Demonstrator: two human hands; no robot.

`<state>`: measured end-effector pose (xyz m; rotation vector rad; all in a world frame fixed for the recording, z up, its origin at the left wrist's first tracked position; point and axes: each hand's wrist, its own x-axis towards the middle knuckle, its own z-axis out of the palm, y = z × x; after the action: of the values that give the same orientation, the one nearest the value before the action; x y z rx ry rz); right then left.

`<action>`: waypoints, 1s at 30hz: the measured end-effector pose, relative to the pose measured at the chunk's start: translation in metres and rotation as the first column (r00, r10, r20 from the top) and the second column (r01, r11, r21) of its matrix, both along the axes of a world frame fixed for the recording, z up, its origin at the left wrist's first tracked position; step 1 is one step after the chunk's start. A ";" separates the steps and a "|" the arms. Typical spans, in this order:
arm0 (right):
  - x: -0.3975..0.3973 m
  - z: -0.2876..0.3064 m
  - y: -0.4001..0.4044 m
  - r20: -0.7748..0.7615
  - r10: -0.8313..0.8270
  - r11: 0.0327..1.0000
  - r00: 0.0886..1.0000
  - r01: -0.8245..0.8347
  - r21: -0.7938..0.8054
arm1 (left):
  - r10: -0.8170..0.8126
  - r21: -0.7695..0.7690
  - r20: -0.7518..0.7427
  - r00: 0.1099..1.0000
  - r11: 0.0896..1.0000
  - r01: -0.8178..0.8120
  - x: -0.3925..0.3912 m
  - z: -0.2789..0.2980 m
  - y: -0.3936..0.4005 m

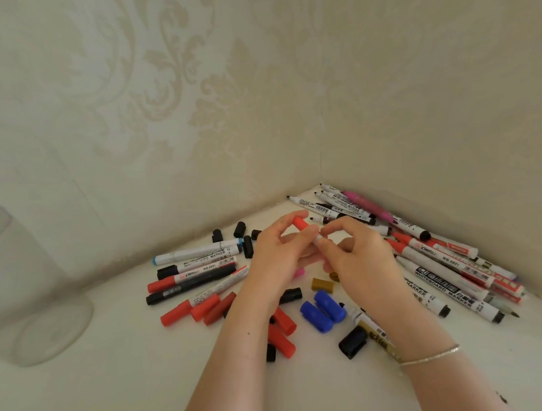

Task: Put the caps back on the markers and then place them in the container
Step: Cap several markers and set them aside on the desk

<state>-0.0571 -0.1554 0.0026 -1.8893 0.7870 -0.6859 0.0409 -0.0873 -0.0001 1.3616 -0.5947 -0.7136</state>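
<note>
Both hands meet above the middle of the white table (pixel 116 392), just in front of the wall corner. The left hand (pixel 278 253) has its fingers curled round a red cap (pixel 300 223), which points up and to the far left. The right hand (pixel 356 254) pinches the white barrel (pixel 317 239) of the same marker between thumb and fingertips, right at the lower end of the cap. Cap and barrel lie in one line and touch; whether the cap is fully seated cannot be told.

A thin bracelet (pixel 434 356) sits on the right wrist.

The container (pixel 22 287), a clear glass jar, stands at the far left of the table, well apart from the hands; its contents cannot be made out.

Left of the hands lies a row of capped markers (pixel 197 268), with blue, black and red caps. To the right, along the wall, lies a larger pile of uncapped markers (pixel 443 264) with bare tips, among them a pink marker (pixel 369 206).

Loose caps lie scattered near the forearms: two blue caps (pixel 323 309), several red caps (pixel 203 308), a gold cap (pixel 322 284), and a black cap (pixel 353 341) nearest the viewer. More black caps (pixel 243 236) lie on the far side, beside the left hand.
</note>
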 end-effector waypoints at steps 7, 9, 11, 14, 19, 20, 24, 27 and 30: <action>-0.020 -0.002 -0.033 -0.361 -0.360 0.884 0.860 0.192 -0.426 | 0.585 -0.063 0.129 0.801 0.811 -0.582 0.033 0.008 0.030; -0.031 -0.005 -0.048 -0.546 -0.512 0.825 0.663 0.204 -0.527 | 0.619 0.014 0.229 0.751 0.769 -0.639 0.044 0.008 0.046; -0.038 -0.006 -0.054 -0.600 -0.536 0.833 0.594 0.253 -0.492 | 0.609 0.077 0.281 0.742 0.756 -0.650 0.051 0.011 0.060; -0.042 -0.008 -0.056 -0.574 -0.559 0.816 0.599 0.274 -0.510 | 0.557 0.171 0.330 0.762 0.758 -0.629 0.058 0.015 0.077; -0.040 -0.011 -0.053 -0.621 -0.567 0.806 0.541 0.209 -0.554 | 0.344 0.369 0.557 0.756 0.713 -0.596 0.056 0.015 0.085; -0.039 -0.011 -0.052 -0.631 -0.560 0.811 0.537 0.201 -0.549 | 0.303 0.395 0.575 0.760 0.711 -0.582 0.055 0.014 0.085; -0.037 -0.008 -0.050 -0.600 -0.508 0.841 0.618 0.204 -0.501 | 0.159 0.483 0.621 0.767 0.693 -0.535 0.055 0.010 0.080; -0.037 -0.001 -0.045 -0.455 -0.458 0.863 0.764 0.260 -0.433 | 0.041 0.548 0.680 0.732 0.635 -0.545 0.057 0.007 0.076; -0.032 0.004 -0.038 -0.279 -0.399 0.878 0.874 0.277 -0.389 | -0.009 0.555 0.752 0.660 0.550 -0.624 0.057 0.003 0.075</action>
<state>-0.0896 -0.1932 0.0064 -2.2478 1.3321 -0.7454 0.0982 -0.0127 0.0034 2.5851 -0.5618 -0.0480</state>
